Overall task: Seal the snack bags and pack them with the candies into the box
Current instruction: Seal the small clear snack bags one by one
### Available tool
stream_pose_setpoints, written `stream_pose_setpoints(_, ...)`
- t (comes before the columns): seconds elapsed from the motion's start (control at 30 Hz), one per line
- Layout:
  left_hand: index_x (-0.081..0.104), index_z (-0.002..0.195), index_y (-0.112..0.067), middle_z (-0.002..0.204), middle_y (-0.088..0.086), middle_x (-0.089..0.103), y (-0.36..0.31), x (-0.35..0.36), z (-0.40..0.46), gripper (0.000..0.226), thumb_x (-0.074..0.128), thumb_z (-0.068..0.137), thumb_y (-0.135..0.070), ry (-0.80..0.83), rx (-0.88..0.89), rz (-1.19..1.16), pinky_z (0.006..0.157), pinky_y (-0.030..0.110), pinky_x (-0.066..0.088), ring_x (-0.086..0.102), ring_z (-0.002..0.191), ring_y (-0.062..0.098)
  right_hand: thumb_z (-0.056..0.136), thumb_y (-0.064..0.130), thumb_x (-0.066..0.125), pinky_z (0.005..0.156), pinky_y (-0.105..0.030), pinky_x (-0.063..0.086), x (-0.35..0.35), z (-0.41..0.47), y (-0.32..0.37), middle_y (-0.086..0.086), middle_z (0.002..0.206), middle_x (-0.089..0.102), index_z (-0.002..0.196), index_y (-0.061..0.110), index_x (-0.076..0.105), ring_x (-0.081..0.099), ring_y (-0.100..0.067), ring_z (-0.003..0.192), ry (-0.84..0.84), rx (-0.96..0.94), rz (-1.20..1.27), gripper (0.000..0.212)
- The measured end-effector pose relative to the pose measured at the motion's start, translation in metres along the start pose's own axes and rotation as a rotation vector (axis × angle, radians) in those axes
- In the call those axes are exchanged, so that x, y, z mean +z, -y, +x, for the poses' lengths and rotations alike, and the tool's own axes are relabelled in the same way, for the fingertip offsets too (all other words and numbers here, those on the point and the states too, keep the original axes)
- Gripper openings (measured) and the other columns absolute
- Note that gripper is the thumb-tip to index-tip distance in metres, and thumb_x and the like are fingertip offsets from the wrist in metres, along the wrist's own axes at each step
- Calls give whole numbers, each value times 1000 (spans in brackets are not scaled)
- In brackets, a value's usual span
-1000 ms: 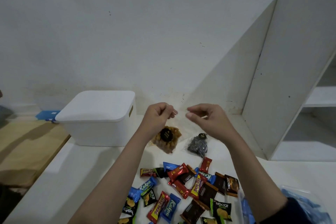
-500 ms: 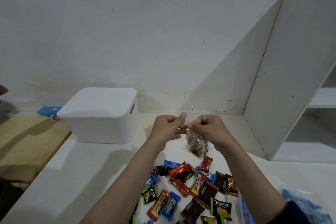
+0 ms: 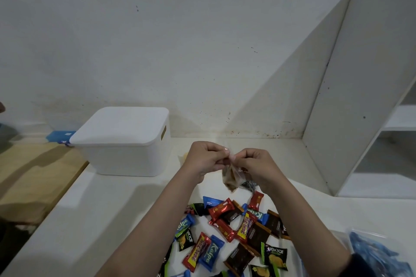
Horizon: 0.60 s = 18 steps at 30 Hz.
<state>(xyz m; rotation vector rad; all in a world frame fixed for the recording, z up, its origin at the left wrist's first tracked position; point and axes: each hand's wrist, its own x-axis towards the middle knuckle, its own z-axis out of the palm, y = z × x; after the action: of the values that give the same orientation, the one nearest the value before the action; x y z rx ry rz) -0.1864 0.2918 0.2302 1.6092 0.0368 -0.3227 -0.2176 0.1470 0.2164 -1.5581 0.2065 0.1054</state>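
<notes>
Sealing in progress: I see left hand (image 3: 203, 159) and right hand (image 3: 258, 164) pinching the top of the clear snack bag (image 3: 231, 176), fingers curled. Lidded white box (image 3: 126, 141) at 10 o'clock; candies (image 3: 229, 229) loose on the bench (image 3: 90, 220), unpacked.

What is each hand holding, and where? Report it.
Both the left hand and the right hand pinch the clear snack bag at its top edge.
</notes>
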Motion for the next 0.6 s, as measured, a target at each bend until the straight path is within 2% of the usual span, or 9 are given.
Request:
stream_pose_setpoints(0.07, 68, 78, -5, 78, 13, 71, 0, 0, 1, 5, 68, 82, -2, -8, -1, 9, 61, 23, 59, 71, 64, 15, 81, 10, 70, 68, -40, 39, 3, 1, -1, -20, 73, 58, 64, 10, 69, 45, -32, 71, -19, 56, 19, 17)
stream_pose_setpoints(0.17, 67, 79, -3, 87, 19, 70, 1, 0, 3, 3, 69, 82, -2, -36, -7, 26, 67, 27, 60, 70, 74, 23, 82, 5, 66, 62, -31, 53, 4, 3, 0, -17, 73, 63, 74, 2, 67, 59, -29, 68, -55, 93, 74, 9)
stream_pose_setpoints(0.23, 67, 80, -2, 87, 20, 70, 2, 0, 4, 3, 68, 82, 0, -41, -19, 29, 73, 31, 59, 70, 78, 26, 82, 4, 66, 63, -31, 58, 5, 3, 0, -17, 76, 66, 80, -3, 68, 64, -25, 70, -77, 107, 88, 7)
stream_pose_setpoints(0.27, 66, 80, -3, 84, 18, 70, 3, 0, 5, 4, 67, 83, 0, -41, -26, 28, 73, 31, 59, 70, 76, 24, 82, 4, 66, 63, -31, 58, 5, 4, 0, -18, 77, 66, 82, -4, 68, 64, -25, 70, -84, 113, 79, 8)
stream_pose_setpoints(0.4, 65, 78, -3, 78, 13, 70, 7, -1, 5, 8, 64, 84, 2, -45, -57, 33, 74, 31, 59, 71, 68, 18, 84, 4, 64, 49, -23, 48, 6, 1, 1, -15, 69, 61, 81, -6, 68, 56, -19, 57, -109, 75, -75, 12)
stream_pose_setpoints(0.53, 63, 79, -1, 74, 12, 70, 5, -1, 5, 7, 63, 85, 1, -57, -61, 17, 72, 29, 59, 70, 61, 13, 85, 3, 61, 49, -23, 49, 10, 1, -1, -6, 68, 62, 73, 2, 67, 57, -13, 60, -188, -8, -123, 14)
stream_pose_setpoints(0.6, 62, 79, -1, 72, 11, 69, 3, -1, 5, 7, 62, 85, 1, -69, -56, 42, 66, 24, 58, 69, 56, 9, 84, 5, 62, 57, -28, 54, 12, 1, -2, -5, 70, 64, 72, 4, 68, 58, -13, 62, -200, -31, -154, 14)
